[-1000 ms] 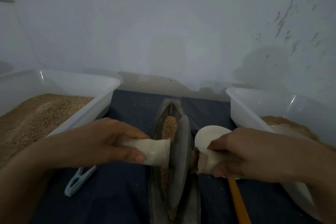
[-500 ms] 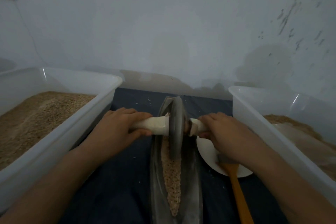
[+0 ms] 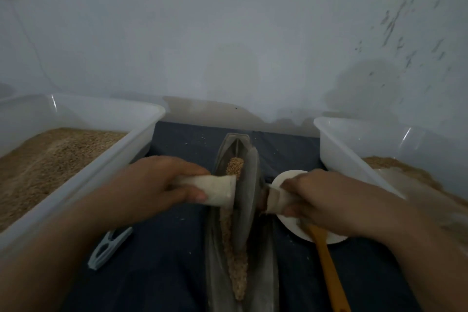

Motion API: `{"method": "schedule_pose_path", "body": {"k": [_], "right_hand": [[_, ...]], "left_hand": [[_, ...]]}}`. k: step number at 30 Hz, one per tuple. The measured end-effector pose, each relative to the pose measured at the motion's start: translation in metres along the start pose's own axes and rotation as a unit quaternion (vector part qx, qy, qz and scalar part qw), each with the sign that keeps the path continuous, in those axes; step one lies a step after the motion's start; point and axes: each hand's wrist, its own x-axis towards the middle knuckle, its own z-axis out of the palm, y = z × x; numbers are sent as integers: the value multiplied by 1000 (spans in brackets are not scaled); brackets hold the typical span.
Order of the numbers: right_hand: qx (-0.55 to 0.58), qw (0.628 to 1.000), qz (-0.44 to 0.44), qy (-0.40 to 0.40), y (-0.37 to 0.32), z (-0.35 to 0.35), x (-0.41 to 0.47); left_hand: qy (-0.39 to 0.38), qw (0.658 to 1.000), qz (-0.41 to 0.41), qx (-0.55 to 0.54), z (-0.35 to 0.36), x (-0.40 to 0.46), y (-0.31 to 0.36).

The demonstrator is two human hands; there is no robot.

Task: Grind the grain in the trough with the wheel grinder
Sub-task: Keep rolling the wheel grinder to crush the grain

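Left hand (image 3: pixel 154 185) and right hand (image 3: pixel 326 197) each grasp a pale handle of the wheel grinder (image 3: pixel 247 200), standing between them in the grain-filled trough (image 3: pixel 217 248).

A pale plastered wall (image 3: pixel 228 33) stood behind the work area, marked with dark specks and scuffs at the upper right. Lighting was dim. A dark cloth (image 3: pixel 162 248) covered the surface.

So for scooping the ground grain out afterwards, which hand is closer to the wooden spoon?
Probably the right hand. The wooden spoon and white dish lie just beneath it, right of the trough. The left hand keeps its grip on the opposite handle.
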Motion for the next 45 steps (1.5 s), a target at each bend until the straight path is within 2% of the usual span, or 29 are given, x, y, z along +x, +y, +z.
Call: {"method": "schedule_pose_path", "body": {"k": [4,7,10,13,16,19,21,24,27,30,32,35,39,41,45], "right_hand": [[-29,989,57,136,8,26,30],[-50,979,57,191,10,35,39],[-51,986,36,153,9,29,33],[-29,997,-6,75,3,12,13],[-2,999,-36,2,-2,-5,-9],[13,998,-49,-45,-3,-13,-24],[14,998,-50,-45,-4,-13,-23],[8,999,-31,7,-2,-3,-5],[7,995,17,99,4,15,19],[-37,979,45,196,7,30,35],[-50,976,48,206,7,34,38],[-54,990,21,130,5,26,29],[-3,999,-36,2,2,1,-1],[22,997,-53,-54,1,-10,-15],[42,993,-64,-86,2,-16,-23]], "left_hand": [[160,976,-32,147,29,12,-7],[188,968,-40,162,36,15,-9],[140,984,-47,96,26,13,-10],[31,999,-36,2,8,3,-5],[-56,995,-5,-78,-8,-8,2],[-102,990,20,-100,-16,-12,6],[-105,990,13,-96,-16,-12,6],[-58,995,-27,-73,-5,-5,0],[46,996,-70,27,13,6,-7],[166,975,-61,133,33,14,-10],[178,972,-56,144,35,15,-10],[124,987,-37,92,24,11,-9],[-29,999,-17,-5,-3,-5,0],[-77,996,14,-41,-12,-11,4],[-122,988,24,-92,-18,-14,6]]}}
